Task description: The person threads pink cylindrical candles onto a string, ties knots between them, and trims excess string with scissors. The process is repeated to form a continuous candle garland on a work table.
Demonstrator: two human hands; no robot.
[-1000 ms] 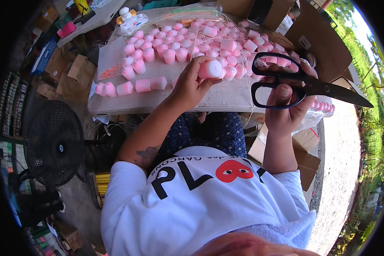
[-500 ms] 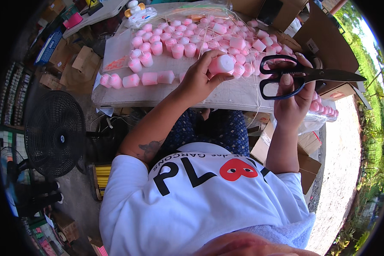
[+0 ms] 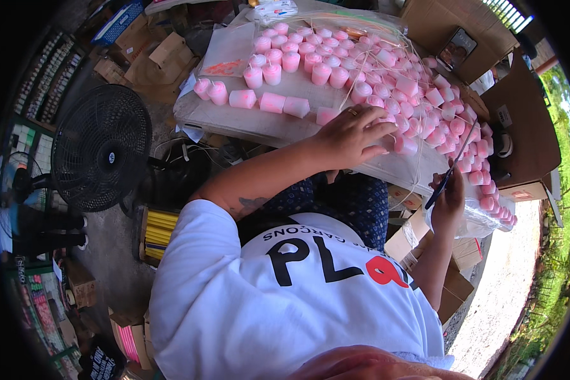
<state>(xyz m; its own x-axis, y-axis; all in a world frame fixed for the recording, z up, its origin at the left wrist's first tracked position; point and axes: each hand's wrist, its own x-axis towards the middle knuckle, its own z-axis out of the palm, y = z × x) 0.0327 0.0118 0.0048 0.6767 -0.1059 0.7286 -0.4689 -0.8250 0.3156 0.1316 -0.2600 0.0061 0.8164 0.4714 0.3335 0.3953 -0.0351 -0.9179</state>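
Pink and white votive candles with wicks crowd the table, many upright and some on their sides. My left hand reaches over the front edge of this crowd, fingers apart, with no candle visible in it. Its fingertips are close to a candle lying on its side; whether they touch it I cannot tell. By the table's right front edge, my right hand grips a pair of dark-handled scissors, blades pointing up and away. The fingers partly hide the handles.
A short row of tipped candles lies along the table's near edge. Thin pale strings trail over the candles. Open cardboard boxes and a phone stand at the back right. A black fan stands to the left.
The candle has left my left hand, which has opened and moved right and lower over the candles. My right hand has lowered, and its scissors have turned upright. The view has shifted.
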